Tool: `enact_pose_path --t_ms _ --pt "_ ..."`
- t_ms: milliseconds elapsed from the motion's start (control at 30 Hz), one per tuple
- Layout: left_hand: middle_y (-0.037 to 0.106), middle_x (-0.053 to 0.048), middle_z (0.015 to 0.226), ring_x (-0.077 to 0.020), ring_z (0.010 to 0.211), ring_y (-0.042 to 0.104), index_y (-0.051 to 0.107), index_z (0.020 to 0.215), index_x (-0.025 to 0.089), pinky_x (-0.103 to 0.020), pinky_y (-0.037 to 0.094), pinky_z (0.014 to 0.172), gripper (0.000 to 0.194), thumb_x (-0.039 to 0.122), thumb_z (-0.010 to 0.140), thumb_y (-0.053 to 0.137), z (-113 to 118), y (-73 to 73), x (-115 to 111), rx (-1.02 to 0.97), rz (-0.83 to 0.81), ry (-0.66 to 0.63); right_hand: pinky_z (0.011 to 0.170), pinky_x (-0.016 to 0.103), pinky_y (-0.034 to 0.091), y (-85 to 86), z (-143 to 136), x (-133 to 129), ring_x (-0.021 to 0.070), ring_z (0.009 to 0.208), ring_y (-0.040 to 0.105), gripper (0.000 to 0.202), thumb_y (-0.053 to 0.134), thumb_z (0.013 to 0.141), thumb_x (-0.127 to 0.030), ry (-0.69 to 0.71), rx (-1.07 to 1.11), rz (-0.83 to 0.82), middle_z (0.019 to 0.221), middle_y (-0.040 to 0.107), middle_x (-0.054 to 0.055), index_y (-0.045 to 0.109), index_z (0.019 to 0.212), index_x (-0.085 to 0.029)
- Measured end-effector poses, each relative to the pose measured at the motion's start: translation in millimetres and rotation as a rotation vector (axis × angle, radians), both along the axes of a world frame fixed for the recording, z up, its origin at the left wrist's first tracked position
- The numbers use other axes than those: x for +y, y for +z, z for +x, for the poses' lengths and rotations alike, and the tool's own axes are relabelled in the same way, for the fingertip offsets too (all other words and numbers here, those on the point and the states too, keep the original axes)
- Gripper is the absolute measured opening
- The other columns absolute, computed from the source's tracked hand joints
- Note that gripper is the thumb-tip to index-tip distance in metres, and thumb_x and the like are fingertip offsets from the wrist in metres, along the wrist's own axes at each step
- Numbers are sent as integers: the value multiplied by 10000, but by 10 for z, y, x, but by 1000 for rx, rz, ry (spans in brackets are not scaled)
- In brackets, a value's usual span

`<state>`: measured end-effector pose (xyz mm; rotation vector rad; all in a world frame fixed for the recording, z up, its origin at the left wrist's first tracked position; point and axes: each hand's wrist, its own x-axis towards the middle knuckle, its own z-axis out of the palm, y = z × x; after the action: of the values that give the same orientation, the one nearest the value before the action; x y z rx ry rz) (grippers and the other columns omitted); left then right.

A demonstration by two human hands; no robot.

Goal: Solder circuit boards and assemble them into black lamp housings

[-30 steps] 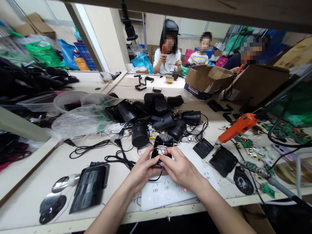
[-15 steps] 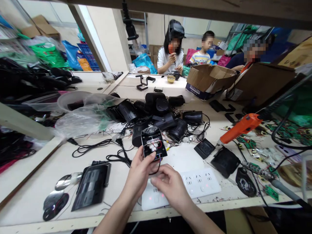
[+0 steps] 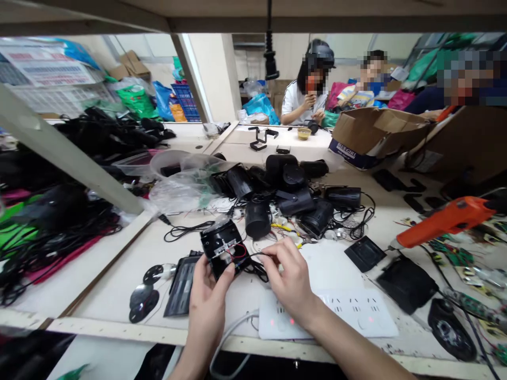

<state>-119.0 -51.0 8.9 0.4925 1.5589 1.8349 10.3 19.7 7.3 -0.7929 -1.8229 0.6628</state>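
Observation:
My left hand (image 3: 212,290) grips a black open housing (image 3: 222,248) with a white part and a red wire inside, tilted above the bench. My right hand (image 3: 288,272) pinches a thin black cable (image 3: 257,254) that runs out of the housing on its right side. Below my right hand lies a white power strip (image 3: 344,314) with red lights. A flat black ribbed casing (image 3: 180,290) rests left of my left hand, beside some round discs (image 3: 144,303).
Black cylindrical housings (image 3: 257,219) are piled mid-bench behind my hands. An orange electric screwdriver (image 3: 443,221) hangs at the right over black parts and green circuit boards. Cardboard boxes (image 3: 376,137) stand behind. People sit across the bench. A slanted post (image 3: 79,153) crosses the left.
The view has shifted, so the bench sits further right. My right hand has risen beside the housing and now pulls the cable out sideways; the housing is tilted more to the left.

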Motion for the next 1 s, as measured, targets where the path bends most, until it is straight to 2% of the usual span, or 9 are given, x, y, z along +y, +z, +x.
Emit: enact_pose_path --t_ms 100,267,400,533,667,833,900,1000 --pt "640 -78 1185 -285 1182 559 551 1169 219 -482 435 1051 572 393 680 791 -29 -96 -163 -34 -55 59 646 264 476 -26 -191 23 151 684 554 188 502 929 -163 52 -127 141 757 527 30 626 788 -177" --pt "611 -62 1212 -247 1176 553 526 1178 241 -390 478 1001 512 378 740 752 -55 -130 -282 -83 -71 71 594 257 473 -44 -389 -52 153 643 513 247 446 913 -135 119 -371 114 764 506 40 592 719 -181" --pt "592 -57 1222 -249 1188 539 518 1159 250 -373 484 987 482 369 751 744 -87 -137 -250 -98 -51 95 691 305 527 42 -360 -132 190 741 536 253 405 876 -64 217 -419 86 859 507 85 648 903 -131" --pt "582 -57 1223 -258 1190 530 510 1137 252 -394 490 975 478 373 743 752 -69 -191 -182 -121 -25 108 706 321 544 76 -292 -148 207 771 536 354 383 877 -34 233 -458 110 875 490 102 643 1115 -65" --pt "588 -41 1187 -231 1142 552 505 1135 256 -416 455 1017 459 372 762 747 -12 -257 -140 -105 4 94 668 312 538 36 -252 -134 194 720 503 365 386 883 -30 209 -548 115 865 479 98 652 1132 -48" --pt "590 -53 1186 -230 1135 560 507 1149 244 -404 455 1013 459 358 772 743 33 -286 -111 -100 27 97 665 314 534 10 -209 -125 200 736 530 380 398 870 -24 207 -612 107 875 512 109 642 1160 -47" --pt "582 -60 1201 -236 1141 560 505 1153 242 -394 464 1000 453 364 781 732 36 -286 -103 -80 27 96 686 308 531 13 -197 -117 192 743 552 328 437 866 -43 191 -576 50 879 540 97 656 1106 -90" --pt "577 -63 1210 -237 1148 556 494 1176 245 -386 457 1003 458 372 795 716 39 -275 -93 -27 18 93 700 293 518 10 -190 -104 177 741 584 161 521 850 -91 129 -434 -100 835 582 58 658 907 -155"
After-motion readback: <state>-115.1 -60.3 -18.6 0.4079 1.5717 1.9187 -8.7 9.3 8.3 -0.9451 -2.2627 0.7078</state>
